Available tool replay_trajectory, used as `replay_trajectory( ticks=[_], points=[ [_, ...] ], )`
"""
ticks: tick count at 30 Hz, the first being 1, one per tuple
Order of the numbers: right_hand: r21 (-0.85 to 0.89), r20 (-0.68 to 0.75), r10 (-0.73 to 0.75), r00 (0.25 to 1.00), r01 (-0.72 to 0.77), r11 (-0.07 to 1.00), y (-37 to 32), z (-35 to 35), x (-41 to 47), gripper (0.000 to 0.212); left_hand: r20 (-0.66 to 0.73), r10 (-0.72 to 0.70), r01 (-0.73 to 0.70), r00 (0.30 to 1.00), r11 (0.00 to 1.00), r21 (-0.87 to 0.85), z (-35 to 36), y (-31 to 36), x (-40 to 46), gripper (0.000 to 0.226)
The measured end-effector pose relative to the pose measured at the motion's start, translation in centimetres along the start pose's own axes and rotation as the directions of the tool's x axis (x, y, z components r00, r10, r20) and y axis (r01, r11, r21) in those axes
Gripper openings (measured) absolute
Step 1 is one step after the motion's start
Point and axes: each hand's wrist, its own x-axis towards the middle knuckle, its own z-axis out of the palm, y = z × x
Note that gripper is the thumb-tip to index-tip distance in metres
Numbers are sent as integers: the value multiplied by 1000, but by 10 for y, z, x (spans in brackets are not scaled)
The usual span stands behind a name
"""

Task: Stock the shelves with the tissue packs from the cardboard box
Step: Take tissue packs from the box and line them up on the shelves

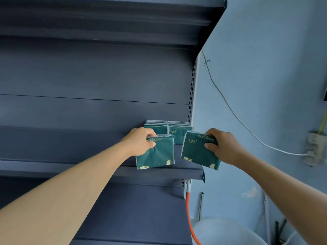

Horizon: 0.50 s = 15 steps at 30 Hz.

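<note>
Gripping a green tissue pack [155, 152] by its top edge, my left hand [139, 142] has its fingers curled over the top and the thumb pressed on the front face. That pack stands upright on the shelf [70, 165], its lower edge near the shelf's front lip. My right hand [223, 145] pinches a second tissue pack [198, 152] at its upper right corner, fingers over the top, thumb on the printed face; this pack is tilted and hangs just past the right end of the shelf, its bottom corner level with the lip. I cannot tell whether it touches the shelf.

Behind both held packs, two rows of stocked packs [168, 129] stand side by side against the shelf's back panel [88, 82], at its right end, beside the slotted upright [192, 94].

Left of the pack in my left hand, the shelf runs on bare toward the left edge of the view. Above the shelf the back panel rises to an upper shelf [106, 20]. Right of the shelf stands a blue wall [265, 68] with a white cable [230, 106] running down to a socket [315, 147]. Below the shelf's right end hangs an orange hose [189, 214].
</note>
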Motion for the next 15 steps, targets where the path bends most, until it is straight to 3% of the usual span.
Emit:
replay_trajectory(
  ticks=[8, 15],
  points=[
    [-26, -8, 13, 1000, -13, 1000, 10, 42, 79, 22, 49, 17, -19, 999, 999, 42, 17, -35, 83, 26],
    [-31, 51, -49, 998, 50, 998, 22, 76, 127, 27, -25, 12, -11, 1000, 999, 49, 41, -58, 136, 27]
  ],
)
